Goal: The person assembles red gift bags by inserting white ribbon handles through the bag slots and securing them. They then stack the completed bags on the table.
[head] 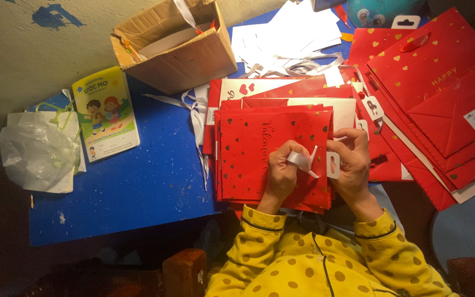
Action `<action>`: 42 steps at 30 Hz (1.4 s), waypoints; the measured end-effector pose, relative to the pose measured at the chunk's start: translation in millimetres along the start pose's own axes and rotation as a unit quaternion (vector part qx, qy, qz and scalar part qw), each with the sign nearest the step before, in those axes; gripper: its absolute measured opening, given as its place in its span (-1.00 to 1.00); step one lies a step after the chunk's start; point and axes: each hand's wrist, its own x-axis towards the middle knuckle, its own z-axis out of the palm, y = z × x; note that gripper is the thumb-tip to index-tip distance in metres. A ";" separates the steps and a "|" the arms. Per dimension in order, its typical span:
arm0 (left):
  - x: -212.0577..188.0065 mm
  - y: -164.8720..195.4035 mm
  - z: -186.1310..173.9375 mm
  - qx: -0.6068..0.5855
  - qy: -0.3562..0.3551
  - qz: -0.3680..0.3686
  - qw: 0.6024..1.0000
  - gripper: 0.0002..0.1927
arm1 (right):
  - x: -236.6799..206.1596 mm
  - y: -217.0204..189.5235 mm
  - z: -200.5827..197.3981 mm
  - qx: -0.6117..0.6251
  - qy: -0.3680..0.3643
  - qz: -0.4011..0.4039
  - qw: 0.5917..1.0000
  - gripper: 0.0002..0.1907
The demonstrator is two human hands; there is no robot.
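Two hands on one ribbon, over the red bag stack.

I see left hand [282, 165] fingers pinching white ribbon [303, 161], right hand [352, 159] fingers gripping its tag [333, 165] at 3 o'clock; the ribbon could slip free.

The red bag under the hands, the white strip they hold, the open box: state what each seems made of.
Red bag: paper or thin card, matte, sharp flat folds, gold hearts. White strip: probably satin ribbon, it curls and shines. Open box: brown corrugated cardboard, dull, with creased flaps.
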 end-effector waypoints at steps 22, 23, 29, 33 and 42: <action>-1.8 31.2 0.2 0.018 -0.106 0.011 0.994 -0.64 | -4.3 4.6 2.3 -0.015 0.014 -0.056 0.998 -0.64; -2.5 31.0 -0.2 0.003 -0.108 0.006 0.994 -0.65 | -5.3 4.4 2.7 -0.004 0.019 -0.049 0.999 -0.65; -1.2 22.5 -2.8 0.007 -0.106 0.008 0.994 -0.81 | -7.0 13.6 4.5 0.167 0.083 0.069 0.980 -0.85; -4.3 18.4 -2.5 -0.024 -0.100 -0.007 0.995 -0.84 | -5.8 13.4 1.0 0.251 0.112 0.116 0.955 -0.86; -3.3 15.1 -1.4 0.028 -0.047 0.038 0.998 -0.81 | 4.5 -2.1 -5.5 -0.006 0.038 0.016 0.999 -0.51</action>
